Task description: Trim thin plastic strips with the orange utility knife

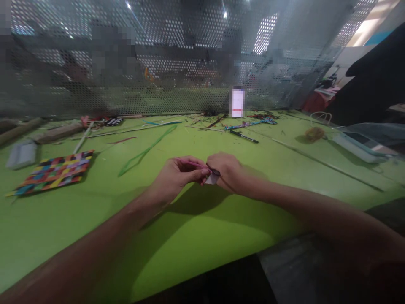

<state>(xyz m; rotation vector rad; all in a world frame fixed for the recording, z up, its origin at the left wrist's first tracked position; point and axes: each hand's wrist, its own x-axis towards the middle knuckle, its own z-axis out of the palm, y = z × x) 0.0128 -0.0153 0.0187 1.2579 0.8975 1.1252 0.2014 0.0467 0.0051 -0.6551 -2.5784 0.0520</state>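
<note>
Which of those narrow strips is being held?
The narrow pink strip, in the left hand; the long green strip and short reddish strip lie on the lime-green table.

Bare hands (pixel 172 175); forearms (pixel 133 213) — slender, bare

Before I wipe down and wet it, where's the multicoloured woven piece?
In the head view, the woven piece lies at left on the table, near a whitish object, left of the left hand.
</note>
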